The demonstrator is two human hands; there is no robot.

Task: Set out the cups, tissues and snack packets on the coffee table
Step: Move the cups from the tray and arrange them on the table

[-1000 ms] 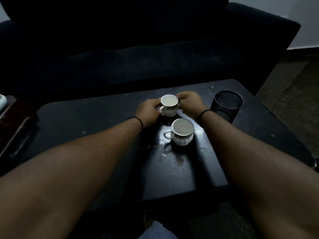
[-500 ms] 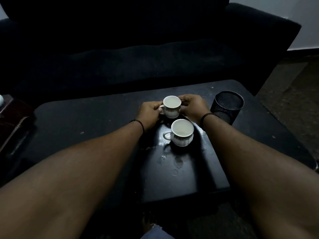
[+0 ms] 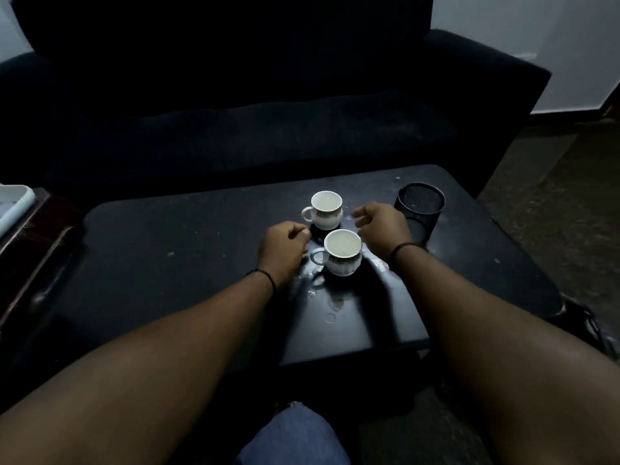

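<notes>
Two white cups with a patterned band stand upright on the dark coffee table (image 3: 161, 236), handles to the left. The far cup (image 3: 325, 209) stands free of both hands. The near cup (image 3: 343, 251) sits just in front of it. My left hand (image 3: 283, 251) hovers left of the near cup with fingers curled loosely and nothing in them. My right hand (image 3: 382, 223) is to the right of the cups, fingers apart and empty. No tissues or snack packets are in view.
A black mesh holder (image 3: 419, 209) stands right of my right hand. Water drops and ring marks (image 3: 330, 307) lie in front of the near cup. A dark sofa (image 3: 255, 129) is behind the table. A brown side stand with a white tray (image 3: 13, 203) is at the left.
Both hands have let go of the far cup and drawn back toward me. The far cup now stands alone on the table.
</notes>
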